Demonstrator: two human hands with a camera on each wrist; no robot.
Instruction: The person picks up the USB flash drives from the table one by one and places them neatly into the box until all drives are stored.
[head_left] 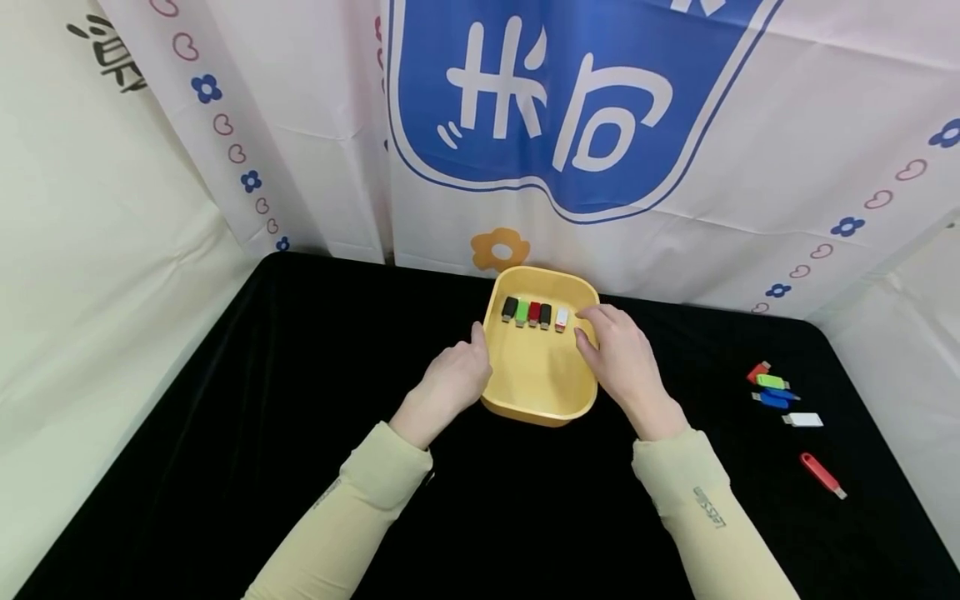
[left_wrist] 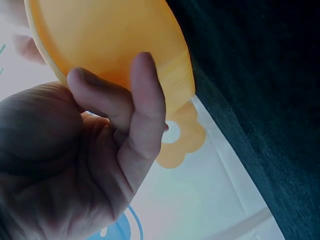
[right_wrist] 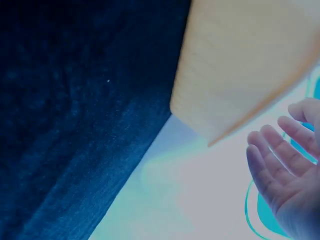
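A yellow plastic basin (head_left: 534, 371) stands near the back edge of the table. Its left rim is gripped by my left hand (head_left: 456, 375), thumb at the rim and bent fingers (left_wrist: 146, 95) against the outer wall. Inside lies a row of USB sticks: a black one (head_left: 510, 308), a green one (head_left: 522, 312), a dark red one (head_left: 534, 313), another black one (head_left: 545, 316) and a white and red one (head_left: 562, 318). Over the basin's right rim hovers my right hand (head_left: 621, 354), nothing between its loosely bent fingers, closest to the white and red stick.
More USB sticks lie on the black cloth to the right: an orange-red one (head_left: 757, 372), a green one (head_left: 772, 382), blue ones (head_left: 771, 400), a white one (head_left: 805, 420) and a long red one (head_left: 820, 472). A printed curtain (head_left: 330, 192) hangs behind the table.
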